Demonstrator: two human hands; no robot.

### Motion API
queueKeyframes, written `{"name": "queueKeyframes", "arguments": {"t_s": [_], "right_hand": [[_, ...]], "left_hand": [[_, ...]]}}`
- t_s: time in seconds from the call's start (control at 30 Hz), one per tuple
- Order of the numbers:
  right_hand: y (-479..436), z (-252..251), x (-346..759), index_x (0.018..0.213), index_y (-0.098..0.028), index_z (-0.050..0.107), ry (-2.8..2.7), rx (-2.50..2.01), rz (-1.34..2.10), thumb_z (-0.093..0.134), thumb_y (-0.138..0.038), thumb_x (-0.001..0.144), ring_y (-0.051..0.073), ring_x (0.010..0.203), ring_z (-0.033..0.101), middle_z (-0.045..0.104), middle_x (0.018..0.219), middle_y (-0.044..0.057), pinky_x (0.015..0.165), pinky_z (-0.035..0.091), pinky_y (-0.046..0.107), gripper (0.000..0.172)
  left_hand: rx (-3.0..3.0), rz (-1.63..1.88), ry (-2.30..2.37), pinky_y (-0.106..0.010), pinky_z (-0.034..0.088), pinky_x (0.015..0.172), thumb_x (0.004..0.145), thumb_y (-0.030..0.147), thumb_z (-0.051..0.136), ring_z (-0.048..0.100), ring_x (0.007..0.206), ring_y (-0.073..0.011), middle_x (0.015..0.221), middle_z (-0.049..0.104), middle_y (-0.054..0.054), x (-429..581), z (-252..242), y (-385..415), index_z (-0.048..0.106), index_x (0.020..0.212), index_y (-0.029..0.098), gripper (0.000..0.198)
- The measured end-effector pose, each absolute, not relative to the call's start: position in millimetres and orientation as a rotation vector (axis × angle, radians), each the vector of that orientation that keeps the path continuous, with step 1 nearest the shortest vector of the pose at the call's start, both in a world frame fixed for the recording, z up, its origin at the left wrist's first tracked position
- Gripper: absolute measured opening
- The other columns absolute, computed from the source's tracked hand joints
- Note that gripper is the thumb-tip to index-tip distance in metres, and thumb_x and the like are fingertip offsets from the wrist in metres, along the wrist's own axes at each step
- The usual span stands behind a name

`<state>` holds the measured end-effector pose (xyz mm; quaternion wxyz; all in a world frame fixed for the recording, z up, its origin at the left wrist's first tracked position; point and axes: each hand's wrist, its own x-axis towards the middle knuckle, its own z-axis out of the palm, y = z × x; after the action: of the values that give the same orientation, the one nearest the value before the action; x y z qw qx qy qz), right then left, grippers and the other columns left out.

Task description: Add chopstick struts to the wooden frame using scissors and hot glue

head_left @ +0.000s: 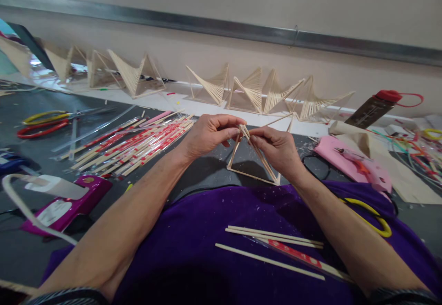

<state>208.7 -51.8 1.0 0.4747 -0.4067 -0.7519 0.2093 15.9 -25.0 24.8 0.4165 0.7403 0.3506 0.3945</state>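
A small frame of wooden chopsticks (253, 175) stands on the dark table in front of me, with a triangular outline. At its upper corner, my left hand (216, 133) pinches the stick ends between thumb and fingers. My right hand (276, 144) closes on the same corner from the other side, gripping a chopstick that slopes down toward the base. The fingertips hide the exact joint. Loose chopsticks (272, 235) and one in a red-printed wrapper (293, 253) lie on the purple cloth (193, 236) over my lap.
Several finished chopstick structures (210, 84) line the wall. Wrapped chopsticks (138, 143) and scissors (44, 125) lie left, near a magenta power strip (65, 206). A pink glue gun (352, 162), a bottle (373, 109) and a yellow handle (371, 215) are at right.
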Motion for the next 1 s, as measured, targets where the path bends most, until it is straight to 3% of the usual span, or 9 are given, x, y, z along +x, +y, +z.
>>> {"name": "queueKeyframes", "arguments": {"t_s": [0.87,1.0], "right_hand": [[-51.4,-1.0,208.1,0.091,-0.022,0.072,-1.821,-1.0,0.54,0.057,-0.024,0.082,0.013,0.072,0.062,0.071,0.08,0.001,0.066,0.045,0.025,0.018],[-50.7,-2.5,208.1,0.091,-0.022,0.072,-1.817,-0.98,0.569,0.055,-0.023,0.082,0.014,0.074,0.063,0.071,0.082,0.001,0.068,0.046,0.025,0.019]], "left_hand": [[1.845,0.972,0.868,-0.02,0.051,0.054,0.079,0.026,0.059,0.066,0.073,-0.0144,0.084,0.071,-0.007,14.4,22.4,-23.2,0.065,0.106,0.013,0.03],[1.84,0.983,0.87,-0.02,0.051,0.053,0.079,0.026,0.059,0.067,0.074,-0.0152,0.084,0.071,-0.007,14.5,21.9,-23.5,0.06,0.115,0.015,0.038]]}}
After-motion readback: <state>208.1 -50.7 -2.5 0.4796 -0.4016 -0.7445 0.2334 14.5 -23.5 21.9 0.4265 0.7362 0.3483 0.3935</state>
